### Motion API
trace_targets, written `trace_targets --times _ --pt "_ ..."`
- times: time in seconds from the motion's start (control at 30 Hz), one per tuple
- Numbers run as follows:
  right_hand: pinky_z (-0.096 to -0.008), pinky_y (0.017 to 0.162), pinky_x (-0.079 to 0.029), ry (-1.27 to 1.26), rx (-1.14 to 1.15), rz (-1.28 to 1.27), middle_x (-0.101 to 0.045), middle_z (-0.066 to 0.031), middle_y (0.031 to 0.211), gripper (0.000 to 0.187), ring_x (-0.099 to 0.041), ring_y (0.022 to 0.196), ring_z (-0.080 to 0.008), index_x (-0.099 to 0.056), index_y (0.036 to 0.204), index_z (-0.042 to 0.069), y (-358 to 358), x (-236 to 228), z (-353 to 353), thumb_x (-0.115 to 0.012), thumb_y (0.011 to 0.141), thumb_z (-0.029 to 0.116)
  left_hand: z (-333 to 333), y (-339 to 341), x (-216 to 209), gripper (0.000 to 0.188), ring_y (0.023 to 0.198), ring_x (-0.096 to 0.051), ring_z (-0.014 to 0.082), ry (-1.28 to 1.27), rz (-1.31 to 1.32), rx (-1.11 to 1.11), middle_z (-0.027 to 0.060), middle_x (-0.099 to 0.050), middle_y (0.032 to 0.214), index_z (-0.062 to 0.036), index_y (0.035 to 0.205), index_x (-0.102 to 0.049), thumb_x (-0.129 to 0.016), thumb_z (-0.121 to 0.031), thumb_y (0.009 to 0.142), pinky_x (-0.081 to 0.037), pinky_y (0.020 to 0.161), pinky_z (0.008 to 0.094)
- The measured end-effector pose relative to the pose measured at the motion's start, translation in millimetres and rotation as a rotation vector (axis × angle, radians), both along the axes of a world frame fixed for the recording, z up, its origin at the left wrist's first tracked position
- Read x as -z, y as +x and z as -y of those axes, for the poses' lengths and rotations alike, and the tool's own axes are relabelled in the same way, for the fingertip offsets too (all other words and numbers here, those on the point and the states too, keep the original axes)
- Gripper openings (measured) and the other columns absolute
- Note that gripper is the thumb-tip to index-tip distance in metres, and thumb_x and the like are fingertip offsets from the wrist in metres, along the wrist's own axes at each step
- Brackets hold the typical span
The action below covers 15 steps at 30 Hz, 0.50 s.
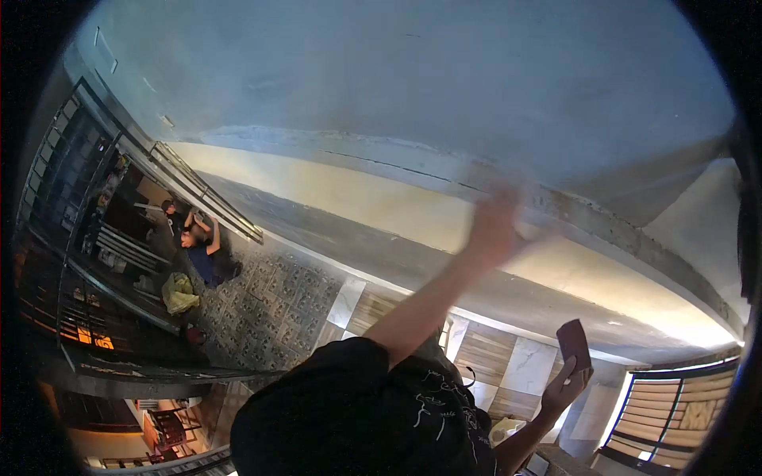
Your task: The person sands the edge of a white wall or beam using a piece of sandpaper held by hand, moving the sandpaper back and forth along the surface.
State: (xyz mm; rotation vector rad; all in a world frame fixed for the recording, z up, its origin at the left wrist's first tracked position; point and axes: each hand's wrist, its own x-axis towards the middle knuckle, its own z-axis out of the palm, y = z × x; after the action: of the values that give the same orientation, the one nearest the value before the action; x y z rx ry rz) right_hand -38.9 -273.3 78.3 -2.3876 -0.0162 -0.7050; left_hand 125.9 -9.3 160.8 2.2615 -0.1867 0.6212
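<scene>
My left hand [496, 226] reaches up to the cracked grey edge [405, 163] that runs along the wall. Motion smears its fingers, so I cannot make out whether they are apart or closed, or whether they touch the surface. Lower down at the right, my right hand [565, 385] grips a folded dark reddish-brown piece of sandpaper [573, 341], which sticks up past the fingers. Above the edge spreads a blue-grey plastered wall [444, 71]; a cream band [317, 176] lies just below it.
Two other people [202, 246] are at far left beside a yellowish sack [180, 293]. Dark metal railings [63, 206] stand at the left. Patterned tiles [270, 301] cover the floor below. A barred window [675, 412] is at lower right.
</scene>
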Motion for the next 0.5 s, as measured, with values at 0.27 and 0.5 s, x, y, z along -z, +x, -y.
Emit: trace_targets --times 0.27,0.5 --pt "-0.0451 0.086 -0.041 -0.07 0.229 -0.115 -0.063 -0.0222 0.097 0.028 -0.054 0.096 -0.0367 -0.063 0.1 -0.007 -62.8 71.2 60.9 -0.049 0.097 0.017 -42.4 48.2 48.0 0.112 0.141 -0.014 0.0422 0.265 -0.11 -0.572 0.0306 -0.026 0.146 0.0137 0.138 -0.028 -0.036 -0.08 0.078 -0.01 0.11 0.0625" --pt "-0.0472 0.082 -0.043 0.009 0.286 -0.083 -0.063 -0.0252 0.091 0.031 -0.055 0.088 -0.0395 -0.064 0.095 -0.008 -46.0 39.9 40.2 -0.051 0.097 0.02 -0.4 7.3 -23.2 0.104 0.138 -0.022 0.0434 0.071 -0.318 -0.028 0.0316 -0.032 0.142 -0.0015 0.142 -0.034 -0.04 -0.081 0.077 -0.015 0.11 0.06"
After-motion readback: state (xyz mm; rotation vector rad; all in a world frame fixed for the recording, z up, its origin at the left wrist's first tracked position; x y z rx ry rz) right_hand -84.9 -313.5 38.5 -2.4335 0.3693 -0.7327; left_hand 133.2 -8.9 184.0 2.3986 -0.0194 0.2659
